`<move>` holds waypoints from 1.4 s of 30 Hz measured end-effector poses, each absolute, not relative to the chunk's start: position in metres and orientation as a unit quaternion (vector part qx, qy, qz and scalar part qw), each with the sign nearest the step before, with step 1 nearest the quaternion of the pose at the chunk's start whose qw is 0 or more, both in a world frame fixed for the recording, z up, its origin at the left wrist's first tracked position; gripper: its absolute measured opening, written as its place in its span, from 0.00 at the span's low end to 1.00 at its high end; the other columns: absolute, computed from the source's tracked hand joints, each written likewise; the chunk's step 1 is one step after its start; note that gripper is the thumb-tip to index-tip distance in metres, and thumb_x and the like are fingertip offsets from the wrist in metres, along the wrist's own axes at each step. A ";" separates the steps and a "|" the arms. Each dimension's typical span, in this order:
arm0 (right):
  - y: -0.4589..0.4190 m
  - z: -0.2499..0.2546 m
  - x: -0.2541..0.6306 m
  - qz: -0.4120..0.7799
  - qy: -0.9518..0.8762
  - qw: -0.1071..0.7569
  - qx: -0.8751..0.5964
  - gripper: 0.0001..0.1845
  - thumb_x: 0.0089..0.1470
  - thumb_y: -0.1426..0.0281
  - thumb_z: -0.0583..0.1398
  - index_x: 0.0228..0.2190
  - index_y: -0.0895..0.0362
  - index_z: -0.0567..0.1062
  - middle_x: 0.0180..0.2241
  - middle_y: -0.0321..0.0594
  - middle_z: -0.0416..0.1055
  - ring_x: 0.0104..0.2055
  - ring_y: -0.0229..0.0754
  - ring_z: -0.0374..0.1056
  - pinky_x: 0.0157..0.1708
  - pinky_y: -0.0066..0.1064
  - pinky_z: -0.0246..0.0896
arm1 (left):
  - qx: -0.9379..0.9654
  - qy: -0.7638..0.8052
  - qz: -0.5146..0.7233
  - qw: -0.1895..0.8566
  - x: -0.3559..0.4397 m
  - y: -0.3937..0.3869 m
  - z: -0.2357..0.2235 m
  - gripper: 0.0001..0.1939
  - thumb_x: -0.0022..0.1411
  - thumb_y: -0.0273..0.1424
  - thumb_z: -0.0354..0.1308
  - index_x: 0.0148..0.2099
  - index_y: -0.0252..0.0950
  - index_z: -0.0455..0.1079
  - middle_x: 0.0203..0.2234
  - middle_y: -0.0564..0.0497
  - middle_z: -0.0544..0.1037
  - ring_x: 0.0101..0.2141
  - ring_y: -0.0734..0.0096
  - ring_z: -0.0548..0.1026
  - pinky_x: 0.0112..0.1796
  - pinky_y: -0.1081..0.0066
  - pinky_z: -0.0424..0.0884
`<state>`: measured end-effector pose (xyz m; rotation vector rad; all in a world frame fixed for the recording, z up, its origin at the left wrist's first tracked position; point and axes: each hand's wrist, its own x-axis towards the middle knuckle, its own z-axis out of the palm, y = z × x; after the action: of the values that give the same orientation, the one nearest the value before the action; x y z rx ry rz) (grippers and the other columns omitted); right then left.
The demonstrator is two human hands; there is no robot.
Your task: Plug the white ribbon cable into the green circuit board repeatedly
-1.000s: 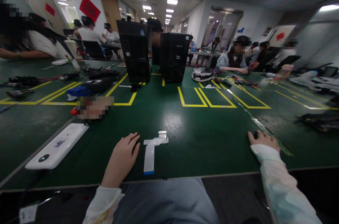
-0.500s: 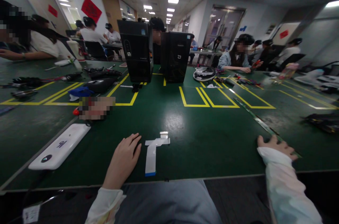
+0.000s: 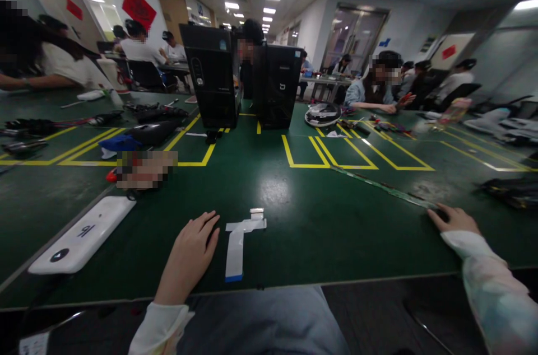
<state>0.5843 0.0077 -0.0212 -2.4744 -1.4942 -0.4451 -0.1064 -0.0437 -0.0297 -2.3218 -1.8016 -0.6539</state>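
- Green strip (image 3: 393,192): long axis slants from far left to near right; far end just beside yellow tape (image 3: 309,166), near end at right hand (image 3: 458,220).
- Strip narrow, thin, green with pale and dark patches; on right half of green table (image 3: 315,232).
- Right hand low, back up, fingertips at strip's end; whether clamped cannot be told.
- Left hand (image 3: 189,248) palm down, thumb apart from fingers; 1 white flat cable (image 3: 235,248) just to its right.

On the green desk (image 3: 319,243), a flat white ribbon cable (image 3: 235,248) is placed between the left hand (image 3: 189,251) and a long green strip (image 3: 395,192); two boxy black computer towers (image 3: 214,80) are set behind.
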 end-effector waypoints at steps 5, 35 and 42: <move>0.021 -0.011 0.567 -0.073 -0.563 0.177 -0.804 0.18 0.57 0.62 0.54 0.34 0.62 0.78 0.38 0.61 0.72 0.40 0.52 0.67 0.44 0.42 0.61 | -0.770 -0.596 -0.216 0.070 -0.107 -0.043 -0.030 0.23 0.67 0.39 0.43 0.55 0.32 0.69 0.53 0.40 0.73 0.53 0.54 0.70 0.54 0.52 0.65; 0.052 -0.037 0.227 -0.076 -0.837 0.199 -0.504 0.27 0.61 0.56 0.50 0.51 0.62 0.71 0.47 0.55 0.65 0.51 0.53 0.62 0.50 0.43 0.61 | -0.769 -0.595 -0.222 0.071 -0.103 -0.044 -0.026 0.22 0.67 0.37 0.43 0.54 0.32 0.69 0.52 0.40 0.73 0.53 0.54 0.71 0.54 0.52 0.65; 0.044 -0.031 0.210 -0.067 -0.832 0.174 -0.523 0.28 0.62 0.54 0.49 0.52 0.60 0.70 0.48 0.56 0.65 0.51 0.55 0.61 0.49 0.46 0.59 | -0.764 -0.597 -0.235 0.069 -0.103 -0.045 -0.025 0.21 0.67 0.37 0.43 0.54 0.35 0.69 0.52 0.41 0.74 0.53 0.55 0.71 0.54 0.52 0.65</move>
<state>0.2098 0.0436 -0.0311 -1.4839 -2.3578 -0.1887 -0.1030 -0.0453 -0.0249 -2.3004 -1.7967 -0.7064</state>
